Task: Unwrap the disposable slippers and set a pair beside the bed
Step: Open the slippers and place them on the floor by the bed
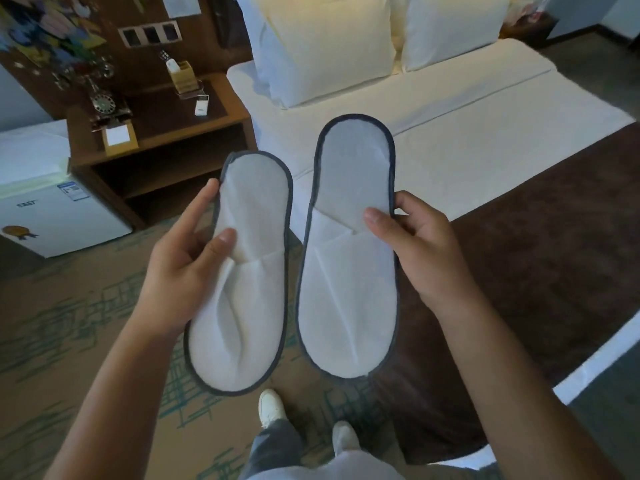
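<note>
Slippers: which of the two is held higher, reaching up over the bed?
The slipper in the right hand, right slipper; its heel overlaps the white bed, above the left slipper.

Left hand point(183, 261) grips left slipper point(242, 271); right hand point(426, 251) grips right slipper point(349, 244), above bed point(467, 116) edge.

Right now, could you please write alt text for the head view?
Left hand and right hand each hold one unwrapped white slipper, left slipper and right slipper, above patterned carpet beside a white bed.
</note>
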{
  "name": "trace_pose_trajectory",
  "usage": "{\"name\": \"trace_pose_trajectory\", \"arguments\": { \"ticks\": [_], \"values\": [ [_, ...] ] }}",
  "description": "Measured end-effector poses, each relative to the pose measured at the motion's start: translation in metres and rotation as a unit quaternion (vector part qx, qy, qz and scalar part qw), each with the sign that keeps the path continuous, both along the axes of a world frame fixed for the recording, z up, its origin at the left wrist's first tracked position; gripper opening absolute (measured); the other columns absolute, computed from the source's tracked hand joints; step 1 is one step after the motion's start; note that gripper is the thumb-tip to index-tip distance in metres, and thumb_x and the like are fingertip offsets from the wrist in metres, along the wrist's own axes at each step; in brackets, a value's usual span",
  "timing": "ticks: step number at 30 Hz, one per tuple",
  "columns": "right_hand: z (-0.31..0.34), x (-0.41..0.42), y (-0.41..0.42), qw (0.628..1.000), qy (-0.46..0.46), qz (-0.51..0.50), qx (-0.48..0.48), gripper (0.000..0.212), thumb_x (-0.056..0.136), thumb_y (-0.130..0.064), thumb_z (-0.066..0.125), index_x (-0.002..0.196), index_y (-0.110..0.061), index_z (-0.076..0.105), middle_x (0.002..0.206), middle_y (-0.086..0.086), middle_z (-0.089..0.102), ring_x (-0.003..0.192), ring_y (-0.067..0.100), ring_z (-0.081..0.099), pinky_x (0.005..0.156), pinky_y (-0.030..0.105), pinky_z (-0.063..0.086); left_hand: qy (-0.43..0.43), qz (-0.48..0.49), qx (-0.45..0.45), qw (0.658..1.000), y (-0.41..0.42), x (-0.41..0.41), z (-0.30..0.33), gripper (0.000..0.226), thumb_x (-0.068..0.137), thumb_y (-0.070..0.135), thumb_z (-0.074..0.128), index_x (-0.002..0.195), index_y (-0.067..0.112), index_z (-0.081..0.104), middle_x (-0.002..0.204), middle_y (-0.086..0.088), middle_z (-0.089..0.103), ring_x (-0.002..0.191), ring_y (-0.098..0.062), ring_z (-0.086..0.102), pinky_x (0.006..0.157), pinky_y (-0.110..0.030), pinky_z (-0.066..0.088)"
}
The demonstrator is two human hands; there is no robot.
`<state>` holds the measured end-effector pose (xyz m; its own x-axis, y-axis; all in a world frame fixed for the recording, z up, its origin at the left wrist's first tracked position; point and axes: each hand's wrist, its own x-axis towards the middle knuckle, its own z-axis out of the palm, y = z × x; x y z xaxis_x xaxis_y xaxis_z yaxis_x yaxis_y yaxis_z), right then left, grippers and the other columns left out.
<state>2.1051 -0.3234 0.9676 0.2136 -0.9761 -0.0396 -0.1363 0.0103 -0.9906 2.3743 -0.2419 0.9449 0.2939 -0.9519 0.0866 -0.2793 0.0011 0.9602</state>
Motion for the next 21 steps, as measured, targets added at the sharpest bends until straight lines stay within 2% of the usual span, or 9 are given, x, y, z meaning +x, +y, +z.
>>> {"name": "trace_pose_trajectory", "arguments": {
  "ticks": [2, 4, 6, 8, 10, 13, 16, 18, 21],
  "values": [
    [-0.002, 0.027, -0.009, 1.000, 0.003, 0.000, 0.006, 0.023, 0.097, -0.025, 0.068, 0.104, -0.004, 0.066, 0.092, 0.018, 0.077, 0.082, 0.028, 0.072, 0.076, 0.042, 0.055, 0.027, 0.012, -0.002, 1.000, -0.011, 0.026, -0.003, 0.062, 0.098, 0.021, 0.056, 0.153, 0.032, 0.031, 0.102, 0.021, 0.076, 0.095, -0.003, 0.072, 0.082, -0.025, 0.059],
    [-0.005, 0.049, -0.018, 1.000, 0.004, 0.000, 0.008, 0.021, 0.097, -0.025, 0.067, 0.106, -0.006, 0.067, 0.094, 0.011, 0.079, 0.086, 0.020, 0.074, 0.079, 0.038, 0.058, 0.058, 0.017, 0.001, 0.998, -0.022, 0.050, -0.006, 0.061, 0.099, 0.017, 0.055, 0.154, 0.027, 0.032, 0.107, 0.020, 0.075, 0.100, -0.005, 0.071, 0.085, -0.027, 0.059],
    [-0.011, 0.067, -0.025, 1.000, 0.006, 0.002, 0.010, 0.020, 0.098, -0.025, 0.067, 0.106, -0.007, 0.067, 0.094, 0.010, 0.079, 0.087, 0.023, 0.075, 0.078, 0.037, 0.058, 0.069, 0.014, 0.007, 0.997, -0.032, 0.069, -0.009, 0.051, 0.101, 0.011, 0.053, 0.149, 0.022, 0.042, 0.105, 0.019, 0.076, 0.096, -0.004, 0.072, 0.080, -0.022, 0.059],
    [-0.022, 0.081, -0.031, 1.000, -0.002, 0.005, 0.022, 0.024, 0.098, -0.026, 0.066, 0.104, -0.003, 0.065, 0.091, 0.015, 0.075, 0.082, 0.023, 0.072, 0.074, 0.039, 0.055, 0.064, 0.024, 0.025, 0.997, -0.037, 0.084, -0.016, 0.034, 0.101, 0.011, 0.053, 0.134, 0.016, 0.057, 0.097, 0.016, 0.077, 0.086, -0.004, 0.072, 0.073, -0.020, 0.057],
    [-0.037, 0.089, -0.036, 0.999, -0.017, 0.007, 0.039, 0.031, 0.098, -0.030, 0.066, 0.100, 0.001, 0.062, 0.088, 0.025, 0.067, 0.079, 0.022, 0.063, 0.074, 0.040, 0.049, 0.065, 0.042, 0.054, 0.995, -0.039, 0.095, -0.028, 0.019, 0.100, 0.014, 0.057, 0.117, 0.018, 0.066, 0.087, 0.011, 0.077, 0.076, -0.008, 0.071, 0.068, -0.027, 0.058],
    [-0.056, 0.094, -0.042, 0.997, -0.027, 0.017, 0.064, 0.035, 0.098, -0.032, 0.066, 0.095, 0.002, 0.060, 0.082, 0.030, 0.058, 0.077, 0.022, 0.055, 0.073, 0.039, 0.042, 0.059, 0.057, 0.097, 0.992, -0.040, 0.099, -0.044, 0.009, 0.096, 0.027, 0.062, 0.101, 0.026, 0.070, 0.085, -0.001, 0.075, 0.073, -0.021, 0.069, 0.067, -0.042, 0.056],
    [-0.069, 0.091, -0.052, 0.996, -0.023, 0.027, 0.081, 0.041, 0.095, -0.038, 0.068, 0.091, 0.001, 0.060, 0.085, 0.035, 0.055, 0.077, 0.023, 0.053, 0.073, 0.039, 0.040, 0.055, 0.061, 0.114, 0.990, -0.046, 0.093, -0.051, 0.010, 0.095, 0.028, 0.061, 0.099, 0.025, 0.069, 0.082, -0.001, 0.074, 0.071, -0.020, 0.069, 0.064, -0.039, 0.055],
    [-0.076, 0.088, -0.058, 0.995, -0.034, 0.016, 0.097, 0.043, 0.093, -0.039, 0.070, 0.091, 0.003, 0.061, 0.091, 0.039, 0.055, 0.078, 0.026, 0.055, 0.074, 0.041, 0.042, 0.059, 0.064, 0.108, 0.990, -0.052, 0.088, -0.049, 0.011, 0.095, 0.027, 0.061, 0.100, 0.022, 0.069, 0.084, -0.008, 0.074, 0.072, -0.023, 0.068, 0.065, -0.041, 0.054],
    [-0.084, 0.087, -0.068, 0.992, -0.036, 0.006, 0.119, 0.037, 0.095, -0.036, 0.069, 0.089, 0.001, 0.063, 0.092, 0.036, 0.057, 0.078, 0.027, 0.058, 0.074, 0.040, 0.045, 0.052, 0.070, 0.108, 0.990, -0.063, 0.083, -0.047, 0.009, 0.098, 0.024, 0.061, 0.099, 0.021, 0.070, 0.084, -0.009, 0.074, 0.072, -0.024, 0.067, 0.065, -0.042, 0.055]
  ]
}}
